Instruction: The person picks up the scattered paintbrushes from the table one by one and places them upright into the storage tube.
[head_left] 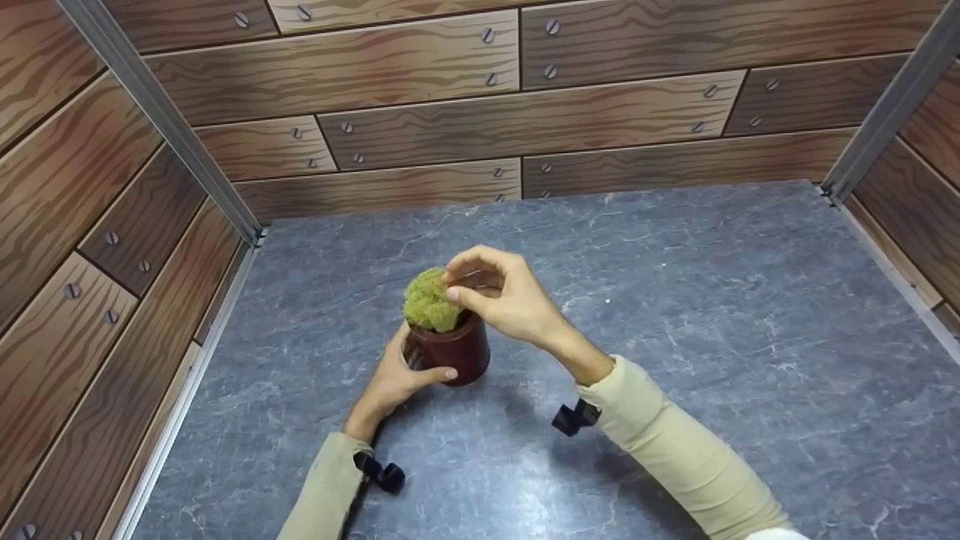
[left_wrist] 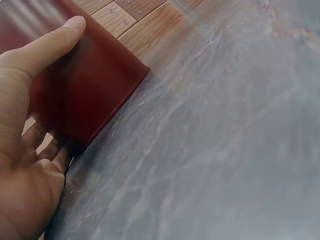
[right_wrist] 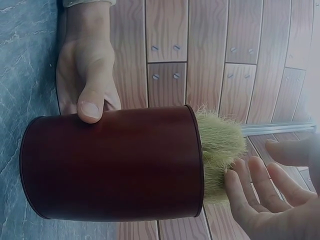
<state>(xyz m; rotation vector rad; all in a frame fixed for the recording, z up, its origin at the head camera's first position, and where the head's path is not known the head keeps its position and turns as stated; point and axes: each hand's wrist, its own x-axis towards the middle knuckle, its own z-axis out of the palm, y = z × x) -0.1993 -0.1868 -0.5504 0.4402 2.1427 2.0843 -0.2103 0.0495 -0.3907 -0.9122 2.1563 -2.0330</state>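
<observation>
A dark red cylindrical pot point(head_left: 459, 351) stands upright on the table, its smooth side filling much of the right wrist view. Out of its top rises a fuzzy yellow-green tuft point(head_left: 433, 300), like moss or an artificial plant. My left hand point(head_left: 396, 375) grips the pot low on its left side, thumb point(left_wrist: 60, 40) across the front and fingers behind it, partly hidden. At the tuft's right side is my right hand point(head_left: 510, 296), with loosely bent fingertips point(right_wrist: 232, 177) against the green strands and the thumb held apart from them.
The grey marble-patterned table point(head_left: 675, 337) spreads around the pot. Wood-patterned walls point(head_left: 420, 67) with metal corner posts point(head_left: 161, 97) enclose it at the back and sides. Small black devices point(head_left: 576, 417) are strapped at both wrists.
</observation>
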